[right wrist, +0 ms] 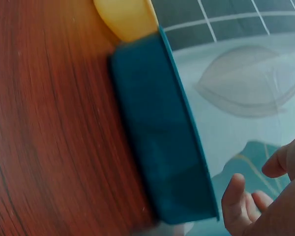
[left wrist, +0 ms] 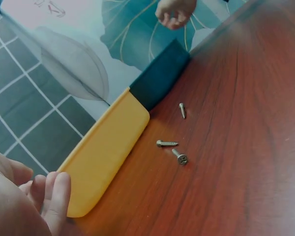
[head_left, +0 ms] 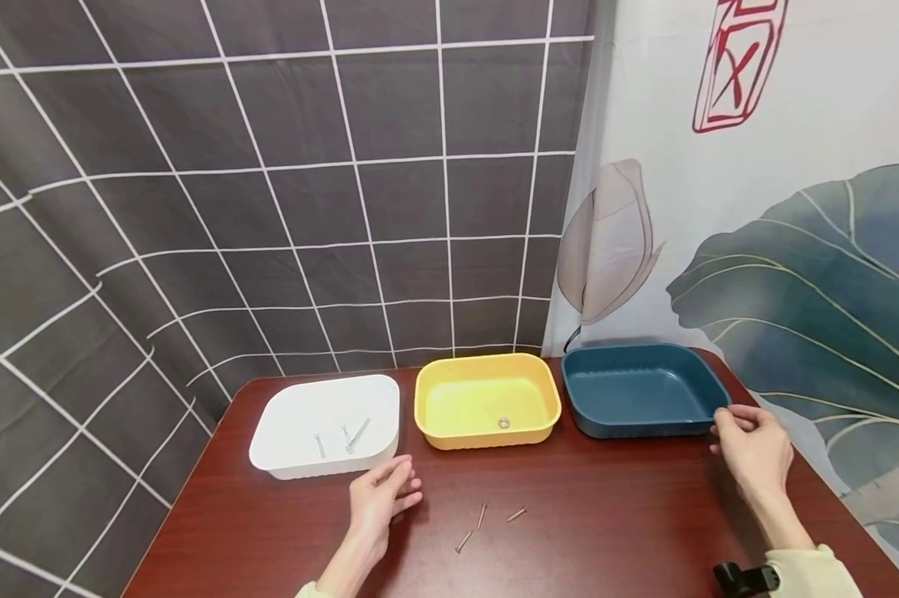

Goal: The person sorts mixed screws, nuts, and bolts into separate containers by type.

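- Dark-blue plastic tray (head_left: pixel 644 390): rectangular, rounded corners, raised rim, interior shows nothing inside in the head view. It sits at the right end of a row of three trays on the red-brown wooden table (head_left: pixel 606 531), against the leaf-printed curtain (head_left: pixel 816 282).
- Right hand (head_left: pixel 752 448): positioned at the near right corner of the dark-blue tray, fingers loosely bent, fingertips just at the rim. The right wrist view shows the fingers (right wrist: pixel 236 196) beside the corner with a slight gap; no grip is established.
- Left hand (head_left: pixel 378 498): resting over the table, just in front of the white tray (head_left: pixel 330 423), fingers relaxed and slightly curled, holding nothing.
- Three loose screws (head_left: pixel 483 519): lying on the table between the hands, near the left hand, apart from each other.
- White tray: contains several screws (head_left: pixel 348 436).
- Yellow tray (head_left: pixel 487 399): centre position, just beside the dark-blue tray; contains one small metal part (head_left: pixel 504 423).
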`<state>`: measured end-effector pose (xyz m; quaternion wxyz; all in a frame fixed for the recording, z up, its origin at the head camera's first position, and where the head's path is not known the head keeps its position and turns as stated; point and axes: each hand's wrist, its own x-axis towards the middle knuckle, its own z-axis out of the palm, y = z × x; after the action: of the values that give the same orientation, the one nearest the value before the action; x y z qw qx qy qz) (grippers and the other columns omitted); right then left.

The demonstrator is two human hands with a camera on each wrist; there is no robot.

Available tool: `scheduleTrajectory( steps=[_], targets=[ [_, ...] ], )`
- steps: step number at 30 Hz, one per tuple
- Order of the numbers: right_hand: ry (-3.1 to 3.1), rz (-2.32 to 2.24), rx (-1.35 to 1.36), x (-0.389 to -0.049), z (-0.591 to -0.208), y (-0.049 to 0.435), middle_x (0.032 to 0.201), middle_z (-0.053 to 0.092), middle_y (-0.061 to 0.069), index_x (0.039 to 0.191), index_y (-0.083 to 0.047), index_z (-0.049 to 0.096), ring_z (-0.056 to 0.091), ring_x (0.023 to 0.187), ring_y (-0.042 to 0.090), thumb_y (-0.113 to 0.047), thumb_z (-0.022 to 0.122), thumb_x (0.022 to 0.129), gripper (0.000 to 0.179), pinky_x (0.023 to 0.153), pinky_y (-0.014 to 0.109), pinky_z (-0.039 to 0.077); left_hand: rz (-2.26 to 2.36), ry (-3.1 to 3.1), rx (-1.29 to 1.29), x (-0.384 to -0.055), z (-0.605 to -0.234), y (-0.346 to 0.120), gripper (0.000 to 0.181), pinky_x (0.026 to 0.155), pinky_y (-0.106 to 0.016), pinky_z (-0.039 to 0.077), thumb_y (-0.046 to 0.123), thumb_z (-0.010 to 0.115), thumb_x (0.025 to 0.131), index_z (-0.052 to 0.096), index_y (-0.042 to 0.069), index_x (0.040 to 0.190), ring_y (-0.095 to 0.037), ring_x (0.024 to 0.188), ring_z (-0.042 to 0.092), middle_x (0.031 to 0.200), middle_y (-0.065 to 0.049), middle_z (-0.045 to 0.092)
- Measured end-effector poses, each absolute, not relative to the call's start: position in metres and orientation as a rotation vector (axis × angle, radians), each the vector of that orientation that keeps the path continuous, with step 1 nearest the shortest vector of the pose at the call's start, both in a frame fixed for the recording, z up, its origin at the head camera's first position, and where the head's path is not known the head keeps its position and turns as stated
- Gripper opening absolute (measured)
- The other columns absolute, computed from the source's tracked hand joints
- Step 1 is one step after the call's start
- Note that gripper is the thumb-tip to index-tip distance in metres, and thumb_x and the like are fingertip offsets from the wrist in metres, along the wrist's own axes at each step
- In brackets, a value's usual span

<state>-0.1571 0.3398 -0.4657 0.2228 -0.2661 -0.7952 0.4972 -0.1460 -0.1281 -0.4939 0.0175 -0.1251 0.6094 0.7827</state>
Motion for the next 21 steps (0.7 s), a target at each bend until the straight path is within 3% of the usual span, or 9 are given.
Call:
scheduleTrajectory(
  steps=[7, 13, 21],
  targets=[
    [-2.025, 1.802, -0.852, -0.164, -0.474, 0.362, 0.071, 0.056, -0.012, 0.118, -0.002, 0.046, 0.065, 0.056, 0.005, -0.023, 0.054, 0.102, 0.028, 0.053, 0.026, 0.063, 2.381, 1.851, -0.379, -0.122, -0.5, -0.138, 0.037, 0.072, -0.032, 0.066, 0.007, 0.066, 0.097, 0.059, -0.015, 0.126, -0.017, 0.078, 0.07, 0.093, -0.011, 0.069],
    [-1.897, 1.996, -0.836, -0.166, -0.478, 0.373, 0.071, 0.058, -0.014, 0.11, -0.01, 0.046, 0.067, 0.058, 0.007, -0.023, 0.053, 0.103, 0.016, 0.052, 0.03, 0.063, 2.376, 1.823, -0.382, -0.104, -0.511, -0.139, 0.038, 0.072, -0.034, 0.066, 0.004, 0.066, 0.096, 0.057, -0.018, 0.125, -0.017, 0.079, 0.07, 0.094, -0.011, 0.07],
    [-1.99, 1.961, -0.765, -0.171, -0.484, 0.376, 0.081, 0.057, -0.006, 0.122, 0.001, 0.044, 0.069, 0.062, 0.008, -0.025, 0.05, 0.105, 0.031, 0.056, 0.032, 0.065, 2.354, 1.83, -0.399, -0.088, -0.517, -0.129, 0.042, 0.07, -0.035, 0.066, 0.002, 0.068, 0.094, 0.054, -0.018, 0.128, -0.017, 0.077, 0.069, 0.094, -0.01, 0.07]
  ],
)
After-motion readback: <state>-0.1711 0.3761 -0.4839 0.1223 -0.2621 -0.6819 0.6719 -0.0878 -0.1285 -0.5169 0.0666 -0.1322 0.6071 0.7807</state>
